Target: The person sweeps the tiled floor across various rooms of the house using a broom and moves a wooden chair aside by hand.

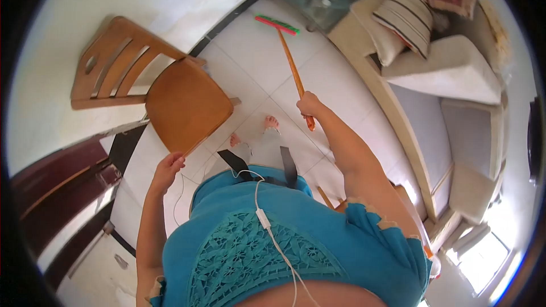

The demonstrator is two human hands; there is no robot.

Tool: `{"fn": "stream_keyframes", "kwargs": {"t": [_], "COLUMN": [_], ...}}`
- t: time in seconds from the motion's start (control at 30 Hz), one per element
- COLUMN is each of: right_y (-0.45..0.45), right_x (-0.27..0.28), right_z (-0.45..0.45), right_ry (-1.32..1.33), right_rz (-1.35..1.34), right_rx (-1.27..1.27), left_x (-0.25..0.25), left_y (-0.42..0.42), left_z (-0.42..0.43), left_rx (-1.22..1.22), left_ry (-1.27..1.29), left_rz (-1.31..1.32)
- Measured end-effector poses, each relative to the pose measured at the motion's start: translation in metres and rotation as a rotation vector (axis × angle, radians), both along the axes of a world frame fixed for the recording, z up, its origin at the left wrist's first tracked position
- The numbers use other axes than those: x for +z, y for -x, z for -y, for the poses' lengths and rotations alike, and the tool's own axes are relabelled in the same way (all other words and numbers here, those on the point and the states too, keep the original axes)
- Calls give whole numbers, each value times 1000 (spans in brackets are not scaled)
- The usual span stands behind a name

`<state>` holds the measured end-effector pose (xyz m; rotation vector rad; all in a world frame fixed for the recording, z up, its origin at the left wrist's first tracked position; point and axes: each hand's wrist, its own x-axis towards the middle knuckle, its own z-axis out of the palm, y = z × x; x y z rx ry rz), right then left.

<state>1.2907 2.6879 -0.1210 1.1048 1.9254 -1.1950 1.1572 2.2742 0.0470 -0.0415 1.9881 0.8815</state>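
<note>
My right hand [309, 105] is wrapped round the wooden handle of a broom [292, 68], close to the handle's near end. The broom's narrow red and green head [277, 25] rests on the tiled floor, away from my body. My left hand [169, 170] is at the near corner of a wooden chair's seat [190, 99], fingers curled in against its edge. The chair stands to my left, its slatted back [116, 68] toward the wall. Part of the left fingers' grip is hidden.
A pale sofa [398, 119] with striped and patterned cushions [406, 8] runs along the right. A glass table [318, 3] stands at the far end. Dark red furniture [62, 187] is at the left. A white cable [264, 222] hangs down my front. My bare feet [271, 122] are on the tiles.
</note>
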Motion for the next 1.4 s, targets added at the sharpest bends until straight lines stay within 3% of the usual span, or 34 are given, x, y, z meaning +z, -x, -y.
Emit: {"fn": "stream_keyframes", "kwargs": {"t": [0.13,0.17,0.23,0.3,0.37,0.43,0.63,0.77,0.9,1.0,1.1,1.2,1.3,1.4], "right_y": [42,47,54,36,10,-17,-33,-14,34,94,147,202,223,213], "right_x": [-33,-32,-21,-6,-6,-45,83,122,111,122,123,107,115,125], "right_z": [29,40,53,73,80,66,32,2,-11,-5,-15,-51,-73,-98], "right_ry": [19,-105,-170,-78,-211,-234,-294,214,482,844,832,684,438,477], "right_rz": [-93,-70,-180,56,-12,90,314,239,210,196,26,50,25,165], "right_rx": [192,296,1416,616,432,544,623,79,-218,-683,-742,-694,-276,-178], "left_x": [3,1,-1,-1,-3,-7,-29,-59,-48,-35,-35,-47,-67,-69], "left_y": [-23,-29,-40,-45,-50,-53,-43,-28,-12,-4,3,8,3,-3], "left_z": [37,48,60,68,71,73,90,103,81,55,31,1,-37,-82], "left_rx": [124,158,228,287,354,392,421,396,501,572,593,689,848,870], "left_ry": [104,118,91,63,39,-3,-117,-161,-234,-256,-282,-271,-281,-300], "left_rz": [7,14,18,17,13,16,29,-46,-93,-56,-91,-116,-92,-30]}}
